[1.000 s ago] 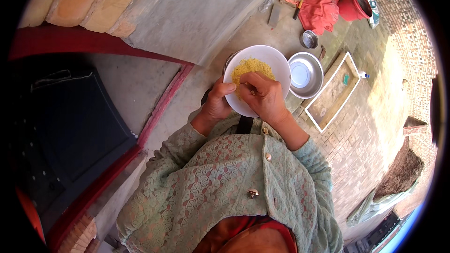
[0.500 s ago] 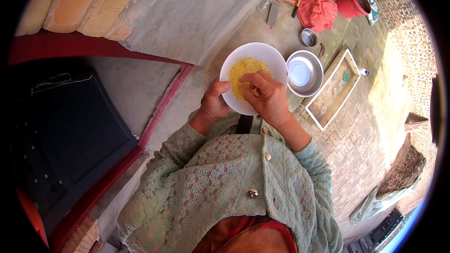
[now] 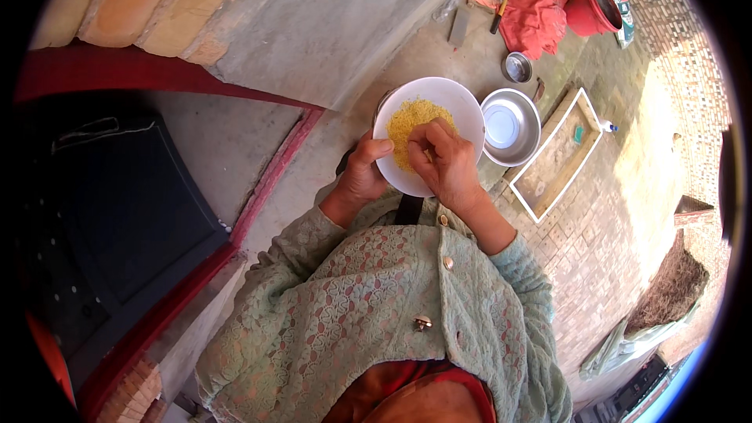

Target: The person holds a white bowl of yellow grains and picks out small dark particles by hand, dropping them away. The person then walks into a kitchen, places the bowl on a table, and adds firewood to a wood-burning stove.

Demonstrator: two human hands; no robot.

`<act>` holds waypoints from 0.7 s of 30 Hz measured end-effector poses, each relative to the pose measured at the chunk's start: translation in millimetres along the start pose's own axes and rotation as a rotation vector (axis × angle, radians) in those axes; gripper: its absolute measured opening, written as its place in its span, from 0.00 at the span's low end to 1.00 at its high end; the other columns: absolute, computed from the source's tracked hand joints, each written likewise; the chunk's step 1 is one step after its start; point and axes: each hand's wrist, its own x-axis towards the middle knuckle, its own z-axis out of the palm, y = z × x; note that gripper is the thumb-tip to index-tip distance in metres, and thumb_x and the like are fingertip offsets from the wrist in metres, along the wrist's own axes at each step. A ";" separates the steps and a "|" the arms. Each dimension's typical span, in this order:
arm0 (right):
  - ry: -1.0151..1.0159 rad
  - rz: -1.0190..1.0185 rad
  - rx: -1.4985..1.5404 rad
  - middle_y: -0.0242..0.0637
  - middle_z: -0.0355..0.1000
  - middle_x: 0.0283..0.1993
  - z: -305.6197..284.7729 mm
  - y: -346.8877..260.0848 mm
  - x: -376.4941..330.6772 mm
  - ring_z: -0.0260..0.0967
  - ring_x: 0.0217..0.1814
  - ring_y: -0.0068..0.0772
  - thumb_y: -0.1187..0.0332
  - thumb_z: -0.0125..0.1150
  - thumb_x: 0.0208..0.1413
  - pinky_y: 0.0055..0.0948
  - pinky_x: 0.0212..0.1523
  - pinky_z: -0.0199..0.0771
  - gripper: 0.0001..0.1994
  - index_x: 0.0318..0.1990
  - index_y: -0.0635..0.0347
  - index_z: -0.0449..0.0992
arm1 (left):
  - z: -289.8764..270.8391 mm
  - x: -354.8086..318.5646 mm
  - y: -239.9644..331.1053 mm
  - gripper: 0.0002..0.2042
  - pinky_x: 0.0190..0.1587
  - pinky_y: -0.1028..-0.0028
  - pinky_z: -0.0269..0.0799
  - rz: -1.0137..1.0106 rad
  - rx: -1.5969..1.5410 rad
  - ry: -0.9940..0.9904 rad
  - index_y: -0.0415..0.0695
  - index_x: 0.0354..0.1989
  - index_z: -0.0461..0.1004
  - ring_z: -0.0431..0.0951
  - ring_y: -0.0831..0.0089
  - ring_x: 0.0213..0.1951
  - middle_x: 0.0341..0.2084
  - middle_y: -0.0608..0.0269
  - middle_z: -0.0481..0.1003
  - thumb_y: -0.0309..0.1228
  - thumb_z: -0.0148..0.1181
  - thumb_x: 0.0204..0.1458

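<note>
While held at its near rim by the left hand [image 3: 362, 176], round white plate [image 3: 431, 129] of yellow grains [image 3: 415, 124] sits above the concrete floor [image 3: 439, 47]. Right hand [image 3: 442, 160] fingertips pinched in grains. Risk: tilt, spill toward steel bowl [image 3: 511, 127].

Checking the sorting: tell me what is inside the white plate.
The white plate holds a heap of yellow grains. The right hand covers its near part, so what lies beneath cannot be seen.
</note>
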 end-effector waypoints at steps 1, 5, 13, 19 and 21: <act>0.018 0.076 0.047 0.35 0.66 0.26 -5.2 -0.2 0.8 0.69 0.24 0.30 0.77 0.58 0.46 0.26 0.26 0.70 0.04 0.30 0.60 0.70 | -0.4 -0.5 -0.2 0.28 0.53 0.69 0.64 0.005 -0.033 -0.016 0.35 0.55 0.61 0.70 0.68 0.50 0.48 0.55 0.70 0.38 0.50 0.45; 0.070 0.290 0.272 0.32 0.67 0.24 -19.6 7.0 -2.9 0.65 0.23 0.22 0.74 0.56 0.54 0.22 0.27 0.68 0.04 0.34 0.65 0.70 | -3.2 0.0 1.2 0.28 0.54 0.68 0.64 0.019 -0.026 -0.017 0.34 0.56 0.61 0.70 0.66 0.51 0.49 0.53 0.69 0.38 0.49 0.46; 0.005 0.717 1.083 0.30 0.69 0.24 -29.4 10.9 -9.7 0.54 0.15 0.14 0.67 0.53 0.59 0.14 0.16 0.48 0.09 0.37 0.64 0.74 | -11.8 2.9 -1.9 0.28 0.54 0.68 0.64 0.020 0.005 -0.082 0.33 0.56 0.61 0.70 0.66 0.52 0.49 0.53 0.69 0.39 0.49 0.47; -0.008 0.809 1.239 0.34 0.72 0.25 -38.1 13.2 -13.9 0.57 0.13 0.17 0.68 0.51 0.60 0.17 0.13 0.50 0.10 0.39 0.66 0.74 | -12.7 0.7 -4.8 0.28 0.54 0.68 0.64 0.009 -0.009 -0.063 0.33 0.56 0.61 0.70 0.66 0.52 0.49 0.53 0.69 0.39 0.49 0.47; -0.007 0.795 1.267 0.35 0.72 0.25 -38.9 15.5 -15.6 0.57 0.13 0.18 0.68 0.51 0.60 0.18 0.13 0.51 0.10 0.39 0.67 0.73 | -9.8 0.8 -3.2 0.28 0.54 0.68 0.64 0.021 -0.002 -0.051 0.34 0.56 0.61 0.69 0.66 0.52 0.50 0.54 0.69 0.39 0.49 0.47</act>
